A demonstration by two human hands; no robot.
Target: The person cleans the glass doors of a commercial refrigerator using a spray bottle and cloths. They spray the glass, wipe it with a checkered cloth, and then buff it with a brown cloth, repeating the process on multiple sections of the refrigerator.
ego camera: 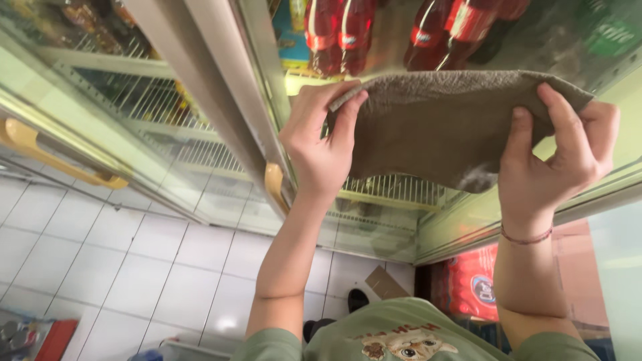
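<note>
Cloth: grey-brown terry towel (435, 127), folded and stretched flat between both hands, held up against the glass door of the cooler (468, 214).
Left hand: left hand (321, 144) clenched on the towel's left edge, thumb in front, fingers curled over the top corner.
Right hand: right hand (558, 157) grasping the towel's right edge, thumb pressed on the front face, fingers wrapped behind; thin red cord bracelet (526, 237) on the wrist.
Cooler contents: dark-red plastic soft-drink bottles (348, 33) on the upper shelf behind the glass, above the towel; white wire shelf (391, 187) just below the towel.
Door fittings: yellow-tan plastic door handle (274, 187) beside the left wrist; a second, longer yellow handle (60, 157) on the neighbouring door, well apart.
Floor: white square tiles (134, 267); flat piece of brown cardboard (384, 284) near the cooler's base.
Clothing: green T-shirt with a printed animal face (401, 337).
Side stock: red shrink-wrapped pack (471, 284) under the right forearm.
</note>
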